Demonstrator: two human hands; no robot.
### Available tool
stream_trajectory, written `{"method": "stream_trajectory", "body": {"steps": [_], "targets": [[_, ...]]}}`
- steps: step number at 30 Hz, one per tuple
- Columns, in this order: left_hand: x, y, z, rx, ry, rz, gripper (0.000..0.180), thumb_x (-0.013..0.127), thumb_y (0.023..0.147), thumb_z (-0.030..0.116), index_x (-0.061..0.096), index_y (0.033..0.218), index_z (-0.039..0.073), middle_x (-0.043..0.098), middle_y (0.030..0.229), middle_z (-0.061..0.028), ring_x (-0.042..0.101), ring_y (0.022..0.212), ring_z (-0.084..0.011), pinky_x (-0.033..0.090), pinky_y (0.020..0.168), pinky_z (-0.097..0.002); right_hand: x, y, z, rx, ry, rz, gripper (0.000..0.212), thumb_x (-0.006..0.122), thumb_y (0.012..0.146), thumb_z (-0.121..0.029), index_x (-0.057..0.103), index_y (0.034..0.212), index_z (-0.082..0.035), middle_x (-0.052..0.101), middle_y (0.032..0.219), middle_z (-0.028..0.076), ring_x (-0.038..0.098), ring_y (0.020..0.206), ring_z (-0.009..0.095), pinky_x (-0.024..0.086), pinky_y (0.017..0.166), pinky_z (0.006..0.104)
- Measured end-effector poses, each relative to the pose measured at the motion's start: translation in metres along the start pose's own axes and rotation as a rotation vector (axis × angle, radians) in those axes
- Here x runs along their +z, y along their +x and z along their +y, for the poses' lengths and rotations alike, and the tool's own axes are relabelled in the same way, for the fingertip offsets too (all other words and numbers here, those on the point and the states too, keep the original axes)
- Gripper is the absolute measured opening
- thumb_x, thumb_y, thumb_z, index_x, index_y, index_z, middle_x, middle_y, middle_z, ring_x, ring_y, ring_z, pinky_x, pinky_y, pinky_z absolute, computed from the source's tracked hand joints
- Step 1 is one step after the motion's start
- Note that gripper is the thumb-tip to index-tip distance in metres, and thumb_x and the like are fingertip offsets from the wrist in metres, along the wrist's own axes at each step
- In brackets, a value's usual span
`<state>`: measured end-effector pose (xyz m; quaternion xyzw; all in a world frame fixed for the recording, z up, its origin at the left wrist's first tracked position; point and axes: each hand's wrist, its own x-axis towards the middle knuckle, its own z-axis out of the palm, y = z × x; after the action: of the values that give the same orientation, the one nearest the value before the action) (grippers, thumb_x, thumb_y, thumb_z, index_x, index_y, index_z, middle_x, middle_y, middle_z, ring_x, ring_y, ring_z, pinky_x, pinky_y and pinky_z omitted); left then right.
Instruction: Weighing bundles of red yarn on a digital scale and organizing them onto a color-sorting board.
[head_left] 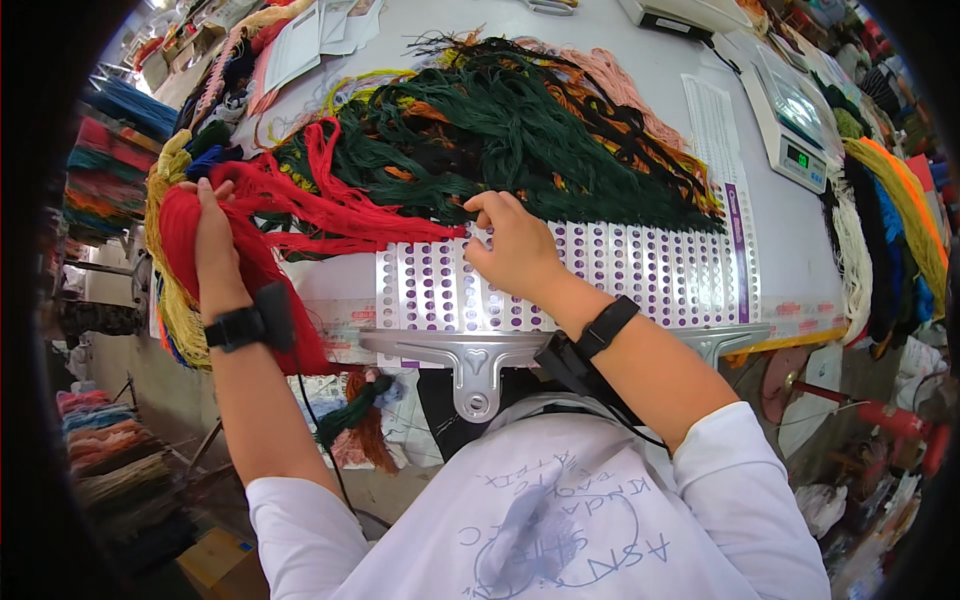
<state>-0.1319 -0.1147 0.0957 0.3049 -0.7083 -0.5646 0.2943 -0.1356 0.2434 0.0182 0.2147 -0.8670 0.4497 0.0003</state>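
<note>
My left hand [212,228] is closed around a thick hank of red thread [275,255], whose loose length hangs over the table's front edge. From that hand, red strands [350,218] run right to a gathered end at the punched card strips [600,275]. Beside that end is my right hand [510,243], its thumb and forefinger apart and the other fingers curled; no thread shows in its grip. Dark green thread [500,140] fans out beyond the strips, attached along their holes. A silver metal clip [470,350] lies across the strips' near edge.
Black, orange and pink threads [620,85] lie under and behind the green ones. A digital scale [795,130] stands at the right. Yellow hanks [172,185] hang at the left edge, and coloured hanks [895,220] at the right edge. Papers [295,45] lie far left.
</note>
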Motion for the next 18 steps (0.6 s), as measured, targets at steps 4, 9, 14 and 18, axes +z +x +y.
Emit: {"method": "stream_trajectory", "body": {"steps": [4,9,14,18], "targets": [[0.048,-0.081,0.025,-0.153,-0.433,-0.306,0.013,0.055,0.088,0.015,0.055,0.099,0.007,0.058,0.090,-0.0045,0.052,0.068,-0.0097,0.045,0.061,-0.0253,-0.009,0.002,0.004,0.077,0.190,-0.035,0.025,0.062,0.072,-0.015,0.057,0.095,-0.006,0.055,0.080,0.006,0.057,0.064,0.020,0.046,0.059,0.0321],[0.071,-0.146,0.028,-0.395,-0.810,-0.524,0.008,0.057,0.086,0.008,0.052,0.092,0.008,0.057,0.086,-0.0052,0.049,0.063,-0.0100,0.043,0.057,-0.0229,-0.016,-0.023,-0.061,0.034,0.535,-0.181,0.029,0.069,0.072,-0.019,0.057,0.095,-0.005,0.053,0.083,0.005,0.052,0.063,0.011,0.043,0.059,0.0262],[0.087,-0.152,0.021,-0.397,-0.865,-0.468,0.006,0.056,0.087,0.009,0.052,0.090,0.010,0.055,0.081,-0.0035,0.050,0.063,-0.0108,0.045,0.057,-0.0247,-0.031,-0.059,-0.091,-0.377,0.403,-0.173,0.047,0.076,0.067,-0.024,0.050,0.102,-0.006,0.050,0.094,0.009,0.056,0.077,0.019,0.047,0.068,0.0316],[0.095,-0.151,0.013,-0.333,-0.910,-0.330,0.005,0.055,0.087,0.008,0.052,0.089,0.011,0.055,0.080,-0.0033,0.051,0.065,-0.0114,0.046,0.058,-0.0249,-0.015,-0.081,-0.091,-0.115,0.484,-0.341,0.059,0.079,0.067,-0.024,0.046,0.109,-0.001,0.053,0.099,0.009,0.056,0.092,0.019,0.047,0.083,0.0317]]}}
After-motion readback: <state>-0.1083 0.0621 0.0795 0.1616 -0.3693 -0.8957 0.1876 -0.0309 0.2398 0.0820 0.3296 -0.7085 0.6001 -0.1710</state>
